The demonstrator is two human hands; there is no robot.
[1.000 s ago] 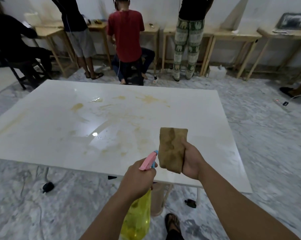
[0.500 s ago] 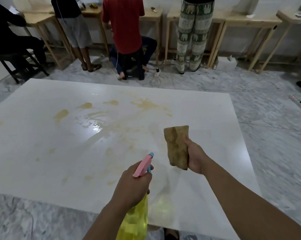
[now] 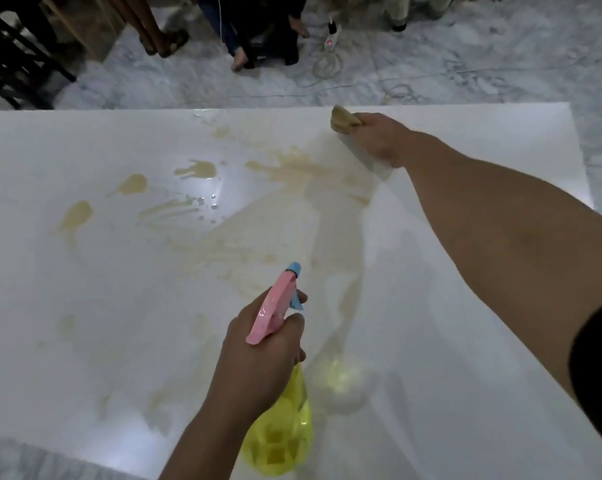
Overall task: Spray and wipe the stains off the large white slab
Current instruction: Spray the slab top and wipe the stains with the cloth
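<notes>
The left hand (image 3: pixel 258 355) is curled round the neck of a spray bottle (image 3: pixel 280 434), its yellow body hanging below the fist and the pink head with blue nozzle pointing away over the slab (image 3: pixel 85 306); one finger lies at the blue trigger. The right hand (image 3: pixel 379 140) is stretched out to the far edge of the slab, fingers closed on a brown cloth (image 3: pixel 342 120) that sits at the slab surface close to that edge; whether the cloth presses flat on it cannot be told. The slab fills most of the view, its far edge running straight across and its right edge slanting down towards the near corner. Tan stains (image 3: pixel 292 168) spread across the far middle, with separate blotches to the left and fainter smears nearer the bottle; wet drops glint between them. The right part of the slab, under the outstretched arm, is bare white. Beyond the far edge lies a grey marbled floor (image 3: pixel 465 64) with a power strip (image 3: pixel 332 38) and coiled cable, and the feet of people (image 3: pixel 240 60) near a dark chair (image 3: pixel 12 57) at far left.
</notes>
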